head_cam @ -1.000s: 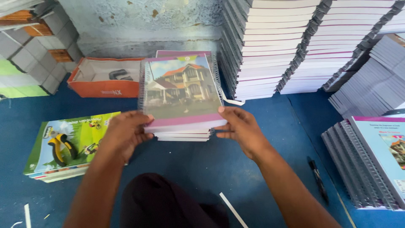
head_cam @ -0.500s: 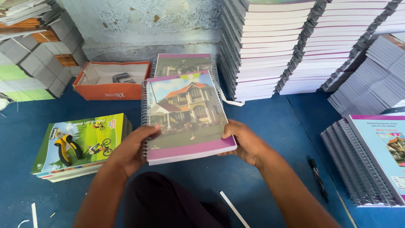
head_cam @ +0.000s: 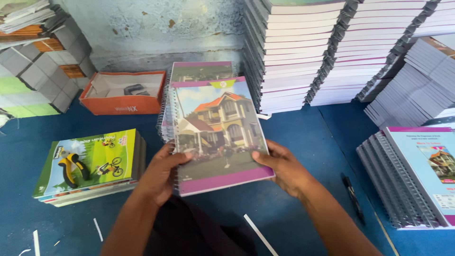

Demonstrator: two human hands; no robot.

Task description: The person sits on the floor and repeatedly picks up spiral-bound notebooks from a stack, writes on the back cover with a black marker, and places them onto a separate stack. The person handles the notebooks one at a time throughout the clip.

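Observation:
A spiral-bound notebook [head_cam: 219,129] with a house picture and purple borders is lifted above the blue floor, its cover facing me. My left hand [head_cam: 160,174] grips its lower left edge by the wire spine. On the lower right edge sits my right hand [head_cam: 284,167], thumb on the cover. Behind the held notebook lies a short stack of the same notebooks [head_cam: 199,72].
A pile of green-covered books [head_cam: 90,163] lies at the left. An orange open box [head_cam: 119,92] sits at the back. Tall notebook stacks [head_cam: 303,52] rise behind and right; a fanned spiral stack [head_cam: 412,175] lies right. A black pen [head_cam: 351,193] and white paper strips [head_cam: 258,233] lie on the floor.
Both hands have lifted the top notebook off the short stack and drawn it toward me, tilting it up; the stack behind is now uncovered.

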